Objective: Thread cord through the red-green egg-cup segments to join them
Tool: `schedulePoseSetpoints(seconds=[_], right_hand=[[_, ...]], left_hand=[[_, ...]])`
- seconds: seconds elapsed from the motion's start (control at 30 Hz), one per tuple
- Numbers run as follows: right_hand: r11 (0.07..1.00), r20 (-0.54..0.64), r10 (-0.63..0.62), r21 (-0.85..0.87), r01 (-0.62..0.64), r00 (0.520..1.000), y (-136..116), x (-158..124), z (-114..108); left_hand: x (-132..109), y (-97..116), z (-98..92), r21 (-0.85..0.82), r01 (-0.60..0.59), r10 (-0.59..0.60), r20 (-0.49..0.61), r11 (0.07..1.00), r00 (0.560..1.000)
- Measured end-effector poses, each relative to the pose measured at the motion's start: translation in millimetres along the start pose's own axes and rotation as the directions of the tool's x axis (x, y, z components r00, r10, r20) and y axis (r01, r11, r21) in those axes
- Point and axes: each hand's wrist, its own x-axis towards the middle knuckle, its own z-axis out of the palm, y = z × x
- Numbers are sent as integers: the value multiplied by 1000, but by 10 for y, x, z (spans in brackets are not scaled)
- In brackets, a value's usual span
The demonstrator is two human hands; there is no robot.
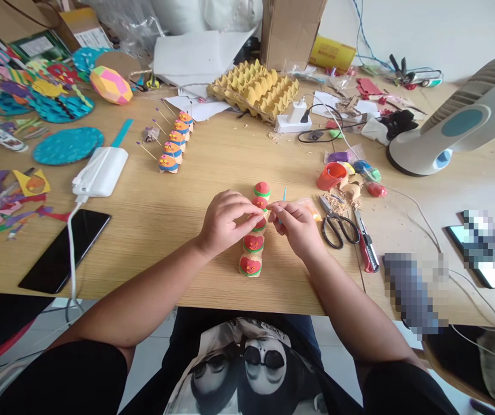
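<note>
- A row of red-topped carton cups [253, 242], edged in green and marked with small yellow faces, is set lengthwise on the worktop [212, 276], between and beneath the hands.
- The left hand [232, 222] is held over the row, its fingers bent and thumb brought near the forefinger; whether anything is gripped cannot be told.
- The right hand [295, 227] is curled close beside it, thumb and forefinger almost met; any small piece pinched there cannot be made out.
- Red lettering is carried by a yellow box [332, 55] at the back, too small to be read.
- White labels are borne by a green box [40, 46] and a cardboard box [87, 26]; their print is likewise illegible.
- A second row of orange-and-blue cups [177, 141], fitted with thin sticks, is placed farther back on the left.
- Black-handled scissors [339, 223] and a red cutter [367, 248] are laid near the right hand, below a red cup [332, 176].
- The screen of a device [480, 248] is obscured by pixelation.
</note>
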Motion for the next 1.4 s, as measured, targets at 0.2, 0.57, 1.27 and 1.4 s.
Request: schedulePoseSetpoints(seconds=[0.2, 0.57, 1.27, 1.4], right_hand=[[989, 93, 21, 145, -34, 995, 15, 12, -9], [968, 76, 68, 235, -84, 995, -31, 16, -2], [985, 33, 48, 167, -53, 998, -43, 5, -7], [984, 37, 44, 171, -50, 998, -49, 3, 9]], left_hand=[[-4, -9, -1, 1, 4, -4, 1, 1000, 1000], [-4, -11, 2, 4, 32, -32, 28, 999, 999], [-2, -11, 2, 16, 29, -30, 29, 999, 999], [-5, -14, 3, 19, 24, -25, 28, 1000, 999]])
